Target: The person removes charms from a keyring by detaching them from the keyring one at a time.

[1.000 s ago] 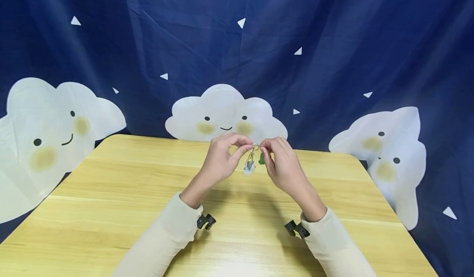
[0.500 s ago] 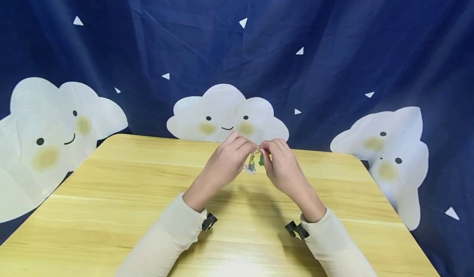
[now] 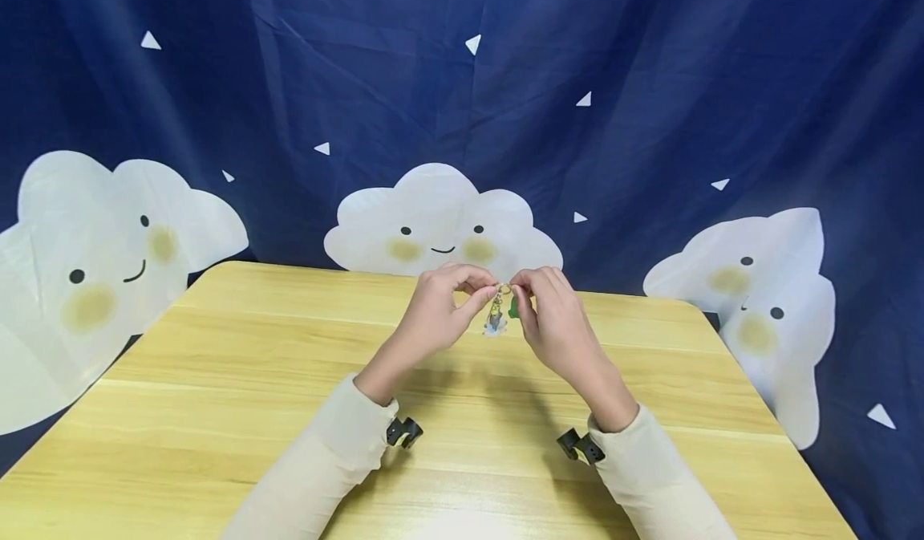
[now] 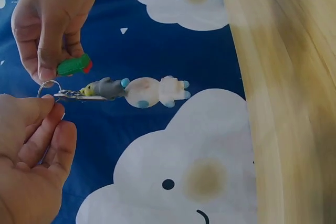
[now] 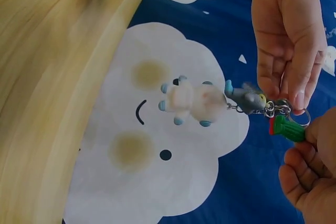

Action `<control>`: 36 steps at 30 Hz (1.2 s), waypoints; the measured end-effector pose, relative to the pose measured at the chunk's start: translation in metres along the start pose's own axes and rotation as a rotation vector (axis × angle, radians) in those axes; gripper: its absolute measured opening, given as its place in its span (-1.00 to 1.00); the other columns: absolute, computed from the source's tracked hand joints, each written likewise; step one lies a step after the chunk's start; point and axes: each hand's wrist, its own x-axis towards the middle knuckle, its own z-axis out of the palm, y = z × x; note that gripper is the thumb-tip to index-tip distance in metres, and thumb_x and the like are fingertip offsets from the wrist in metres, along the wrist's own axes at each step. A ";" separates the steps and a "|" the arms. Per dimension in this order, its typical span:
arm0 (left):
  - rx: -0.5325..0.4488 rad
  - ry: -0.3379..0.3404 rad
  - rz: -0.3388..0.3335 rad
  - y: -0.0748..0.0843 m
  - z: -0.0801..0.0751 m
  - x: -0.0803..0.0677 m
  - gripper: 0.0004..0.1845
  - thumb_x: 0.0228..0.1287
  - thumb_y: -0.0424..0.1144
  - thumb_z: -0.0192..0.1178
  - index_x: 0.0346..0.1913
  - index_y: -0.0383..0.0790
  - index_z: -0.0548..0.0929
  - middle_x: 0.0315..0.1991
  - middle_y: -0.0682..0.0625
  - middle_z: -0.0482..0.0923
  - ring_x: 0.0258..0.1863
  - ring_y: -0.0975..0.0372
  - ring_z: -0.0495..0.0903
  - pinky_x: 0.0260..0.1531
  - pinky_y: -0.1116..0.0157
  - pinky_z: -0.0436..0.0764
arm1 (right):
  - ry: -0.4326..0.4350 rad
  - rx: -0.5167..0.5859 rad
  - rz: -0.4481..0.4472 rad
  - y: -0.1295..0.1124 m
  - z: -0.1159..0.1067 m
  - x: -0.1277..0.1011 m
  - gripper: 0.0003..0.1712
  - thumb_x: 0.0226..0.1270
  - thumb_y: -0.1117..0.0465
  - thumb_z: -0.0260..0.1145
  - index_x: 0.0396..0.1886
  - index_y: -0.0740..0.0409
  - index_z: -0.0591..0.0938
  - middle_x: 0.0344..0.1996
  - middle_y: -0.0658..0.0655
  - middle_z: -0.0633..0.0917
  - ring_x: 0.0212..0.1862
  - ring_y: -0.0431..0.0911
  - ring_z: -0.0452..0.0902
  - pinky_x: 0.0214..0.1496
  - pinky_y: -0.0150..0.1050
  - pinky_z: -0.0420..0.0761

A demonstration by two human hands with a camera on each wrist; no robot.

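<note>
While both hands meet above the far part of the desk (image 3: 216, 420), a metal ring (image 4: 49, 81) is held up between them. Left hand (image 3: 436, 307): grip narrowed to a fingertip pinch, thumb and forefinger at the ring beside the chain links. Right hand (image 3: 557, 319): likewise a tight pinch on the ring's right side; the remaining fingers are curled. A grey-and-yellow charm (image 4: 106, 88) and a white charm with blue tips (image 4: 144, 92) hang below, clear of the desk. A green charm with a red end (image 4: 74, 65) sits just beside the right fingertips; whether it is threaded on the ring cannot be determined.

Step in hand, as judged: working the ring's fittings with the fingertips — attaching or detaching is not established. Any next move would call for one grip steadying the ring while the other works the fitting — loose pinching risks a slip.
</note>
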 end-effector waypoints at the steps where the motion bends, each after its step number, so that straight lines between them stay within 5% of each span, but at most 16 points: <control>1: -0.023 0.001 -0.016 0.000 0.000 0.000 -0.94 0.39 -0.32 0.34 -0.19 -0.23 0.77 -0.34 0.04 0.74 -0.32 0.27 0.69 -0.24 0.34 0.67 | -0.001 0.001 0.001 0.000 0.000 0.000 -0.88 0.36 0.51 0.34 -0.19 0.34 0.56 -0.33 0.19 0.61 -0.29 0.05 0.48 -0.24 -0.12 0.54; 7: -0.033 0.018 -0.023 0.002 -0.002 -0.001 -0.94 0.38 -0.32 0.34 -0.18 -0.24 0.77 -0.33 0.02 0.74 -0.29 0.24 0.69 -0.23 0.33 0.67 | 0.001 0.005 0.007 -0.001 0.001 0.000 -0.88 0.36 0.50 0.34 -0.21 0.34 0.56 -0.34 0.18 0.61 -0.28 0.05 0.48 -0.23 -0.13 0.54; 13: 0.051 0.040 0.061 0.003 -0.005 -0.002 -0.94 0.38 -0.33 0.34 -0.20 -0.24 0.77 -0.33 0.02 0.74 -0.28 0.22 0.65 -0.31 0.32 0.61 | -0.013 0.006 0.011 -0.003 0.000 0.001 -0.89 0.37 0.49 0.34 -0.21 0.33 0.56 -0.35 0.17 0.60 -0.30 0.04 0.46 -0.24 -0.14 0.52; 22: 0.357 -0.026 0.308 0.016 -0.009 -0.001 -0.93 0.41 -0.41 0.27 -0.16 -0.30 0.75 -0.21 -0.05 0.74 -0.17 0.12 0.58 -0.16 0.30 0.62 | -0.024 0.002 -0.007 -0.002 0.001 -0.001 -0.87 0.36 0.51 0.32 -0.20 0.32 0.55 -0.34 0.17 0.58 -0.28 0.05 0.46 -0.21 -0.12 0.53; 26: 0.448 -0.068 0.336 0.021 -0.011 -0.001 -0.92 0.43 -0.40 0.26 -0.13 -0.30 0.73 -0.21 -0.04 0.72 -0.19 0.13 0.55 -0.16 0.35 0.60 | -0.031 -0.001 -0.012 -0.002 0.002 -0.001 -0.87 0.36 0.52 0.32 -0.20 0.31 0.55 -0.35 0.16 0.58 -0.28 0.04 0.45 -0.20 -0.12 0.53; 36: 0.120 -0.050 0.155 0.014 -0.010 0.001 -0.93 0.39 -0.33 0.33 -0.16 -0.25 0.76 -0.24 0.02 0.75 -0.21 0.20 0.59 -0.24 0.31 0.57 | 0.023 0.056 0.017 0.000 -0.001 0.000 -0.89 0.37 0.50 0.32 -0.18 0.34 0.57 -0.34 0.19 0.60 -0.28 0.05 0.52 -0.21 -0.10 0.58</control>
